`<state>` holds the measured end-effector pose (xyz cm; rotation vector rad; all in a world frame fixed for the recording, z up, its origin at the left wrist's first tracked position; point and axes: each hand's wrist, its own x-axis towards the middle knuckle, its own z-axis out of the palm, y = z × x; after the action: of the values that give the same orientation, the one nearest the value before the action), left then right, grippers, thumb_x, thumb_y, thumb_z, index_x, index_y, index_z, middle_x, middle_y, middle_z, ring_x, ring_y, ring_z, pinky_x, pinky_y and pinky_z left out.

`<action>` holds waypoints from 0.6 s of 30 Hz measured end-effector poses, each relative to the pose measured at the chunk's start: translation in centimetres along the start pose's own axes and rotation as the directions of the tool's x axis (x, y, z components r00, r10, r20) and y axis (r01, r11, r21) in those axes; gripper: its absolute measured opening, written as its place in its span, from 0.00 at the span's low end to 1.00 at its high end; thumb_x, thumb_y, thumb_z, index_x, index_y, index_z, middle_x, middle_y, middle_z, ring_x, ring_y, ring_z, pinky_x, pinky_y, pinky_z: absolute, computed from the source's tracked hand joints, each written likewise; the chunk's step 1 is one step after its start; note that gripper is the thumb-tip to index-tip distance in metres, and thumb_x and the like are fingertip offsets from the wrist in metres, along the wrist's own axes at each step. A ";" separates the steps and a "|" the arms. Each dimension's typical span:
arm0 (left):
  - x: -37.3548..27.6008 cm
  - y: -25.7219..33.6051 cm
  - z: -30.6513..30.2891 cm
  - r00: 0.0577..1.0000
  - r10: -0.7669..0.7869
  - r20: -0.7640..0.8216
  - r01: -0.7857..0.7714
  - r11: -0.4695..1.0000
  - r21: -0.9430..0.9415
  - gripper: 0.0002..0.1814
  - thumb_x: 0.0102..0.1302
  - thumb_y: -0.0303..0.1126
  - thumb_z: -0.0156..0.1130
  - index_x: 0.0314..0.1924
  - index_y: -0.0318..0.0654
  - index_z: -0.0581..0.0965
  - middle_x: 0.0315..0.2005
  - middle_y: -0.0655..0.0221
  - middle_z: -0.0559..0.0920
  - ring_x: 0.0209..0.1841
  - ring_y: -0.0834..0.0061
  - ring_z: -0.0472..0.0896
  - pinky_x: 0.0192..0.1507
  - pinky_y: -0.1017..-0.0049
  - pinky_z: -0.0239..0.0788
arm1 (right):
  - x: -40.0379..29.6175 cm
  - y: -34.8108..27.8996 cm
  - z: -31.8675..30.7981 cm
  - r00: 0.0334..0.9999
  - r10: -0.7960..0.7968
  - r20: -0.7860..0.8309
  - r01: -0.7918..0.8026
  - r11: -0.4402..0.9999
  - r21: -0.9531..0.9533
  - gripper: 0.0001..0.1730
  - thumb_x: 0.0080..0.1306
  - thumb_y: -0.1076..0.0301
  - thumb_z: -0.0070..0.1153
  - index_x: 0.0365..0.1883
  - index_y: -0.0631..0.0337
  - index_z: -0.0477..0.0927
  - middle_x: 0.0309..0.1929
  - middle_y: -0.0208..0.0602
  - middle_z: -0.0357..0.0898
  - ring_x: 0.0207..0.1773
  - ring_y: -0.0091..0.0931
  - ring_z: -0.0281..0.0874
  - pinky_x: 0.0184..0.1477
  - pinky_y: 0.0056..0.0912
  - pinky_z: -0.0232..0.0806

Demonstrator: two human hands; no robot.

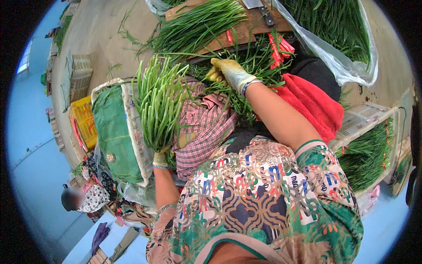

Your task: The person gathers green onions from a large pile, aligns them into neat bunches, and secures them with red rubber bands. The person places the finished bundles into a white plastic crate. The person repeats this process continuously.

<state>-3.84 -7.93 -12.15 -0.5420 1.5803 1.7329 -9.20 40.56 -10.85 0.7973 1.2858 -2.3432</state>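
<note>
My left hand (pixel 161 157), in a yellowish work glove, is closed around the lower part of a thick bunch of green leafy stalks, likely garlic chives (pixel 160 109), whose pale cut ends point away from me. My right hand (pixel 229 73), in a white and yellow coated glove, hovers with curled fingers over loose green leaves (pixel 235 99) on my lap; whether it pinches a leaf cannot be told. Beyond it, a pile of stalks (pixel 204 23) lies on a wooden board (pixel 254 29) with a black-handled knife (pixel 267 18). Red strips (pixel 280 49) sit right of my right hand.
A plastic-lined heap of greens (pixel 333 26) is at upper right. A crate of tied bunches (pixel 366 155) stands at right. At left are a white crate with green netting (pixel 115 132) and a yellow crate (pixel 84 118). Another person (pixel 94 198) is at lower left.
</note>
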 end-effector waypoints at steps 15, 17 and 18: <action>0.8 -0.3 -1.1 1.000 -0.005 -0.029 0.007 0.997 0.077 0.25 0.57 0.22 0.70 0.57 0.38 0.77 0.49 0.66 0.82 0.44 0.69 0.81 0.42 0.72 0.76 | -0.9 -0.1 5.3 0.957 0.128 0.259 -0.143 0.989 0.041 0.33 0.68 0.30 0.48 0.44 0.51 0.85 0.15 0.23 0.70 0.12 0.16 0.52 0.16 0.23 0.42; 1.0 -0.2 -0.9 0.999 -0.002 -0.034 0.005 0.996 0.087 0.25 0.57 0.22 0.70 0.57 0.38 0.77 0.49 0.66 0.82 0.44 0.69 0.80 0.43 0.72 0.76 | 0.0 -0.9 5.8 0.963 0.088 0.255 -0.097 0.995 0.023 0.29 0.71 0.36 0.48 0.46 0.52 0.85 0.18 0.23 0.74 0.13 0.15 0.54 0.16 0.21 0.45; 1.1 -0.2 -0.8 0.999 0.000 -0.034 0.003 0.996 0.092 0.26 0.57 0.21 0.70 0.57 0.38 0.77 0.50 0.66 0.82 0.44 0.69 0.80 0.43 0.71 0.76 | 1.0 -0.7 6.1 0.964 0.039 0.264 -0.060 0.995 0.073 0.27 0.72 0.39 0.48 0.46 0.53 0.85 0.20 0.23 0.75 0.14 0.15 0.56 0.17 0.20 0.47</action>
<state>-4.54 -8.43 -13.18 -0.5300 1.6739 1.6486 -12.20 35.68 -8.42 0.5129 1.0541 -2.3775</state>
